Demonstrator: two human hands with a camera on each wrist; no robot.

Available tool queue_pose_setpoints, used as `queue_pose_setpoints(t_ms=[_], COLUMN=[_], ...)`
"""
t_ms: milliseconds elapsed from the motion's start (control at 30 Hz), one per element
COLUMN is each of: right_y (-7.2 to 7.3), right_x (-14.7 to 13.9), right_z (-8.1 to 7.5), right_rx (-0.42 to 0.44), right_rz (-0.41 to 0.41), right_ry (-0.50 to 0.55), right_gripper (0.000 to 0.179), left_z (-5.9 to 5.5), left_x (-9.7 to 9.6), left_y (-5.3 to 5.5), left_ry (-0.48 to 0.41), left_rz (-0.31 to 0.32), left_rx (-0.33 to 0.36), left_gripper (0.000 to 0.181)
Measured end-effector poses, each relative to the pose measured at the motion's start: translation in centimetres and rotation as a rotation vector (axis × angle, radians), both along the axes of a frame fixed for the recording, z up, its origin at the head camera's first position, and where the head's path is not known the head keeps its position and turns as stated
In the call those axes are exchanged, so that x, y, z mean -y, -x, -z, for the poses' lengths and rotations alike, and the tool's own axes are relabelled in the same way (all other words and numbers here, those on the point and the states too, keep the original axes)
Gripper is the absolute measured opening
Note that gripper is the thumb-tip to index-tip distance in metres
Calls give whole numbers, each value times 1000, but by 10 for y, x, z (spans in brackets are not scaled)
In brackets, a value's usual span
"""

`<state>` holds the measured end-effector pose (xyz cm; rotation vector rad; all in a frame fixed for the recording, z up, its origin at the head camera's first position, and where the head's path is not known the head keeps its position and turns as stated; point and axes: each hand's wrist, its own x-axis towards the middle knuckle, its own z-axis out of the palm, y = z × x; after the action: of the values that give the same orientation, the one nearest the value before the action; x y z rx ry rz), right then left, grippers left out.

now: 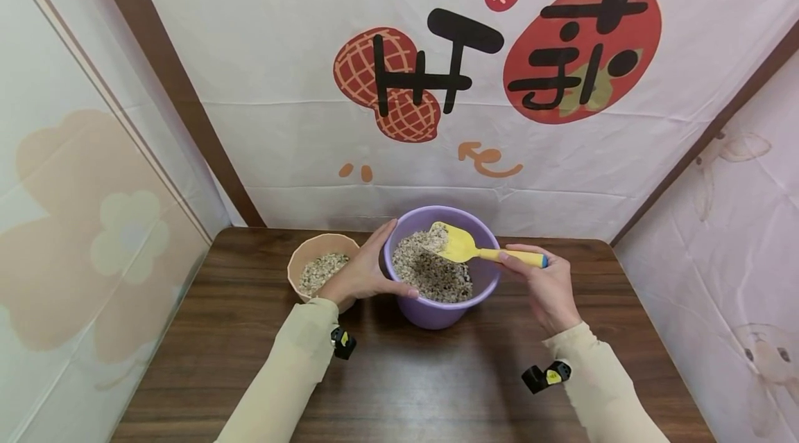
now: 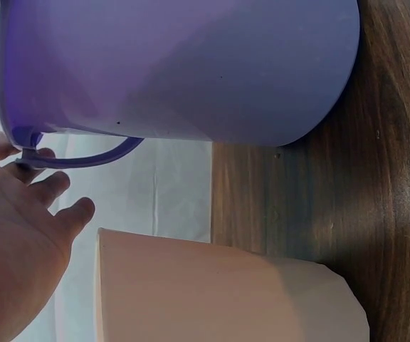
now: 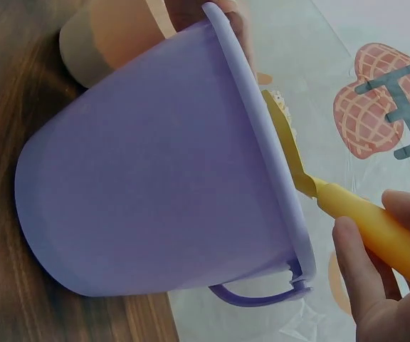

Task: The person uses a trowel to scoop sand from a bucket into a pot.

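A purple bucket stands upright, part filled with speckled loose grains. My left hand holds its left rim, the thumb over the near edge and the fingers along the far left side. In the left wrist view, several fingers lie by the bucket's handle. My right hand grips the handle of a yellow toy shovel with a blue end. The shovel's blade is over the bucket's mouth, with pale grains on its tip. Partly behind my left hand stands a peach tub holding similar grains.
The dark wooden table carries both containers near its back edge. A white printed cloth hangs right behind them, with more cloth panels at the left and right sides.
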<state>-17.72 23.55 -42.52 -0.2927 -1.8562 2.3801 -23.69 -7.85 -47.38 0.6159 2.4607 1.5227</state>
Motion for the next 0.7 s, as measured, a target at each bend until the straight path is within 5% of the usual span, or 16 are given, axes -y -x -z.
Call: queue_pose_setpoints(t_ms=[500, 700], right_y=[-1, 0], right_x=[-5, -6], right_z=[1, 1], right_rx=[7, -1], right_rz=[-16, -21], right_ry=[-19, -5], right_gripper=[33, 33], left_z=[-3, -10], left_x=[2, 23], left_y=[-1, -9], left_ry=[73, 125], left_rz=[6, -41], left_rx=[-41, -79], left_gripper=[144, 138])
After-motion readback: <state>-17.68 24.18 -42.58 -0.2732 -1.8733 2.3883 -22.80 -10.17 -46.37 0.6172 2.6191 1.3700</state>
